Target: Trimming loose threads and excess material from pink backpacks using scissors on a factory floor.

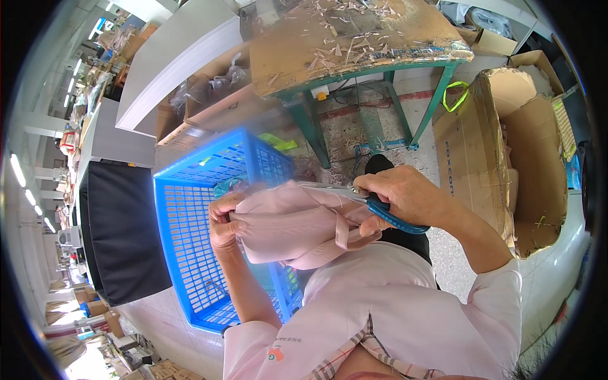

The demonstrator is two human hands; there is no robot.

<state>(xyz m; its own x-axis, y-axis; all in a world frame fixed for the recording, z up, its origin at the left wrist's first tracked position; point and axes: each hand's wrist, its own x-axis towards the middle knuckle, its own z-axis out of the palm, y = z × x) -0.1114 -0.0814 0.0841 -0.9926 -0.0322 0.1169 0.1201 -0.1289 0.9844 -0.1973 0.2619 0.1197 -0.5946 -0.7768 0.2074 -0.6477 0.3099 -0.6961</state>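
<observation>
A piece of pale pink fabric point(282, 225) with folds and a loose strap-like strip hangs in front of my body. My left hand point(224, 221) is closed on its left edge, thumb on the near side. Wrapped round the blue handles of a pair of scissors point(399, 218) is my right hand point(405, 193). The metal blades point left along the fabric's upper edge. Whether they are apart or together I cannot tell. The thumb and fingers of my right hand are close to the fabric's right side.
Beside my left arm stands a blue plastic basket point(183, 253). A worn worktable point(278, 63) with green legs and scattered scraps is ahead. Open cardboard boxes point(472, 145) stand at the right. A black fabric-covered block point(123, 234) is on the left.
</observation>
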